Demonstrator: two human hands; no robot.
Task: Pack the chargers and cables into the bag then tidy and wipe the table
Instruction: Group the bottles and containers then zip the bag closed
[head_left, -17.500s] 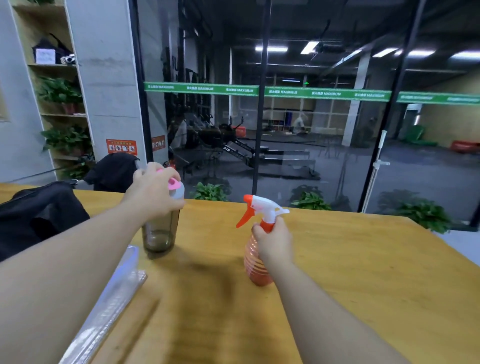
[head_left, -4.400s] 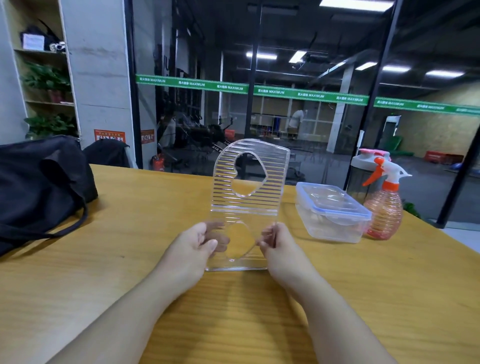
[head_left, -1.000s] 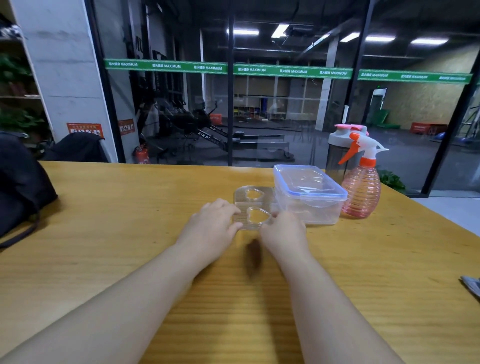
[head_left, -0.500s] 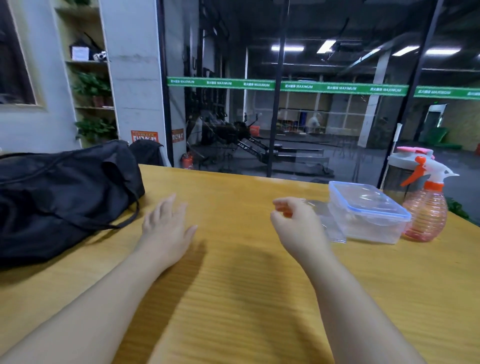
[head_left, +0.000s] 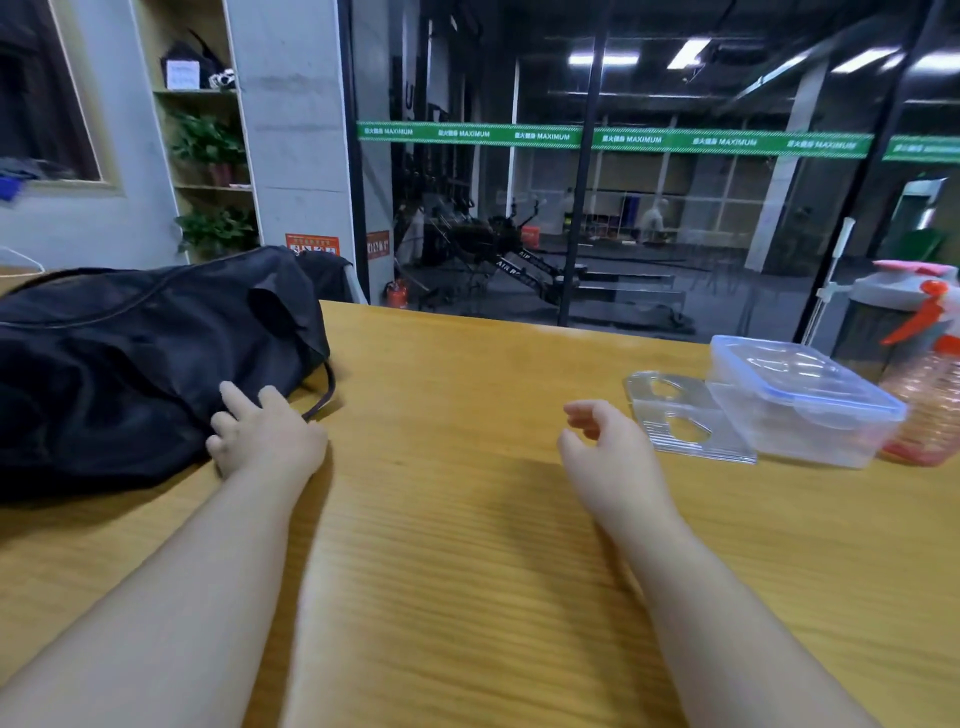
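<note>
- Head view, hands: the left hand (head_left: 265, 436) lies with fingers fairly straight against the near side of the black bag (head_left: 145, 364), touching the fabric but gripping nothing. The right hand (head_left: 605, 447) hangs above the table (head_left: 467, 571) with fingers loosely curled, holding nothing.
- Head view, risks: the bag's strap (head_left: 324, 389) loops on the table just beyond the left hand; dragging the bag by its fabric could snag that loop or let soft cloth slip from the fingers. Just right of the right hand lie a clear ridged plastic sheet (head_left: 685, 421) and, touching it, a lidded clear container (head_left: 800, 400); a careless sweep could shove them into the spray bottle (head_left: 924, 395) beyond and topple it.
- Head view, hidden: no chargers or cables show, so I judge they may be inside the bag, though its opening cannot be seen. The bag's left end and the spray bottle are cut off by the frame; no wiping cloth is visible.
</note>
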